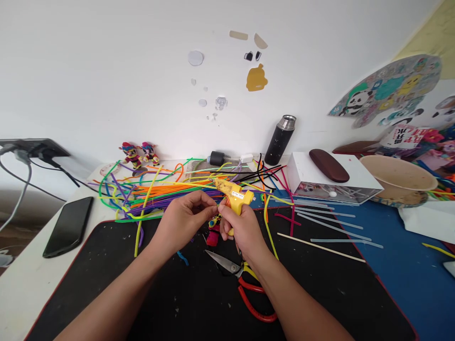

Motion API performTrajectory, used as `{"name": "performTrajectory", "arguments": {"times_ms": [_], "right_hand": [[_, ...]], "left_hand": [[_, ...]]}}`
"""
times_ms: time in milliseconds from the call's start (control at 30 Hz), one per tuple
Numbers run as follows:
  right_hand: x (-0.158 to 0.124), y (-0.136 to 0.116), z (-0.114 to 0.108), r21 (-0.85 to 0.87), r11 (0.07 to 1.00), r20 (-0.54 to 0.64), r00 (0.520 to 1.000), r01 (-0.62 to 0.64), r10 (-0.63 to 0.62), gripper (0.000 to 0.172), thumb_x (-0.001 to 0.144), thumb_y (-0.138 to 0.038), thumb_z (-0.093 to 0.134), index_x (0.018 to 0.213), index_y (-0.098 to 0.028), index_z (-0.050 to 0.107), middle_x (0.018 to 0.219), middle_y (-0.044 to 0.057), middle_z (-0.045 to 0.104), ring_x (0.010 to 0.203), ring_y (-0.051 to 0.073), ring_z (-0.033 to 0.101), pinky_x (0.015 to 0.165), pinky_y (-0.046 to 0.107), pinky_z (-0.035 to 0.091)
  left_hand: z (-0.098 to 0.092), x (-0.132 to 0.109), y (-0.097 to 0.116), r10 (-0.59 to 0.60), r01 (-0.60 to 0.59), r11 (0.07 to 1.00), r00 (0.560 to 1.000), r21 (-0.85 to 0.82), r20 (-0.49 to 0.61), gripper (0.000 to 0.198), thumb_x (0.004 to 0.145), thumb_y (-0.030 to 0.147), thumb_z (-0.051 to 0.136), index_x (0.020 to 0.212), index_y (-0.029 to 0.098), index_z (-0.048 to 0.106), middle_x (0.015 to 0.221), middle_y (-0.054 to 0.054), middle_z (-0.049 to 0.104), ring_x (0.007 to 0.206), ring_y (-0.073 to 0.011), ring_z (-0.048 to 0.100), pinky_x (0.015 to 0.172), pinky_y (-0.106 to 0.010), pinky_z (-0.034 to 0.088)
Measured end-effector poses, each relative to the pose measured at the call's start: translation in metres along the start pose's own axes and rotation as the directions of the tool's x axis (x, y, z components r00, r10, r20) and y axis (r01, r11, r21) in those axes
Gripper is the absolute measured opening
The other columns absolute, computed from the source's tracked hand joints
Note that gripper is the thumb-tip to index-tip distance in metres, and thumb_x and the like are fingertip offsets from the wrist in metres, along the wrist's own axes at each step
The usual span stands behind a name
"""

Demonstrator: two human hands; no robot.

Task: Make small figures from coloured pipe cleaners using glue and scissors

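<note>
My right hand [241,225] is closed around the handle of a yellow hot glue gun [234,194], whose nozzle points up and left. My left hand [185,215] is closed in a pinch, its fingertips meeting my right thumb; what lies in the pinch is too small to make out. Just below the fingers is a small pipe-cleaner figure [214,222] in yellow and blue with a magenta part [213,238]; whether it is held or resting cannot be told. Scissors [231,269] with red and yellow handles lie partly under my right wrist.
Many coloured pipe cleaners [170,192] spread behind my hands. Clear glue sticks [336,219] and a wooden stick [320,247] lie right on the black mat [170,303]. A phone [69,226], two finished figures [131,155], a black flask [281,139] and a white box [313,177] surround it.
</note>
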State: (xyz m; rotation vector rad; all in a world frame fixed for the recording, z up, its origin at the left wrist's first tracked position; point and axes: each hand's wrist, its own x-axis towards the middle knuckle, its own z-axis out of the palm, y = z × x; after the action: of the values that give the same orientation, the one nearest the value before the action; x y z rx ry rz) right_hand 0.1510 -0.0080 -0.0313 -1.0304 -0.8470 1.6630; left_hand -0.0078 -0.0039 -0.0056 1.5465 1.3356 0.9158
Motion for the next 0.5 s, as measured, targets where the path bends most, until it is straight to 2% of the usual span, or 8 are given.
{"name": "performTrajectory", "arguments": {"times_ms": [500], "right_hand": [[0.0014, 0.0006, 0.0003, -0.004, 1.000, -0.011, 1.000, -0.006, 0.006, 0.026, 0.075, -0.041, 0.071, 0.084, -0.020, 0.058, 0.040, -0.012, 0.047, 0.031, 0.009, 0.045, 0.034, 0.017, 0.023]], "left_hand": [[-0.0003, -0.0001, -0.0047, 0.005, -0.005, 1.000, 1.000, 0.003, 0.010, 0.022, 0.089, 0.043, 0.073, 0.087, 0.021, 0.071, 0.086, -0.003, 0.076, 0.080, -0.0212, 0.071, 0.075, -0.032, 0.056]]}}
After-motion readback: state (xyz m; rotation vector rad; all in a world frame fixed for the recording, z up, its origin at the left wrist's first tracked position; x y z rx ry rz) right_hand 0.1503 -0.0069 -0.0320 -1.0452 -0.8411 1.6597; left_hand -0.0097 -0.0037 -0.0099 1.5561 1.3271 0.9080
